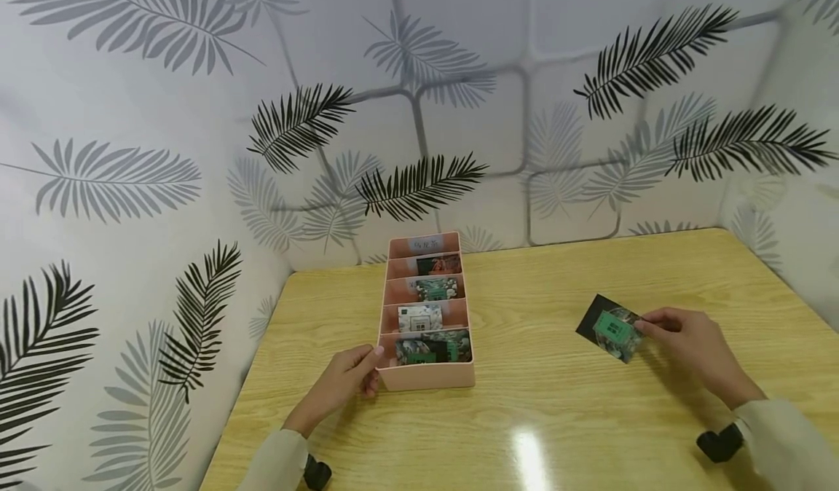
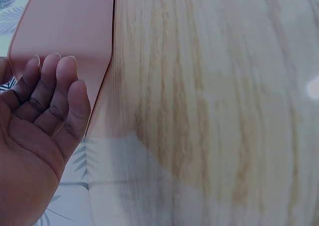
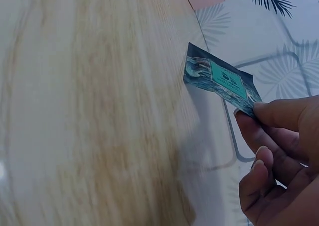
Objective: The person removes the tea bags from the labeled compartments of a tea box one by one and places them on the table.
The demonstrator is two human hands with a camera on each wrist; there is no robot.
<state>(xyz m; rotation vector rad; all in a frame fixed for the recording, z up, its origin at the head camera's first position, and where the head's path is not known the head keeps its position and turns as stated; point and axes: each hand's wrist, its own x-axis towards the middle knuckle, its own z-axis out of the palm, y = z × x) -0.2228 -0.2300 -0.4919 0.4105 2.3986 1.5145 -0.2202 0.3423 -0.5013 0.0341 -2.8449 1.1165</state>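
My right hand [image 1: 695, 342] pinches a dark tea sachet [image 1: 612, 327] by one corner between thumb and fingers, over the right part of the table. A green label [image 3: 228, 80] shows on its printed face, and the sachet tilts in the right wrist view. A pink divided box [image 1: 426, 378] stands left of the middle, with tea sachets in most of its compartments. My left hand [image 1: 347, 374] holds the box at its near left corner, thumb at the rim. In the left wrist view the fingers [image 2: 67, 71] lie along the outside of the box wall.
The wood-grain table [image 1: 537, 294] reaches back to a wall [image 1: 459, 127] covered in leaf print. In the box, the nearest compartment has dark sachets with green labels [image 1: 435, 349], and the one behind it a white sachet [image 1: 419, 318]. The farthest compartment shows a paper label [image 1: 426, 243].
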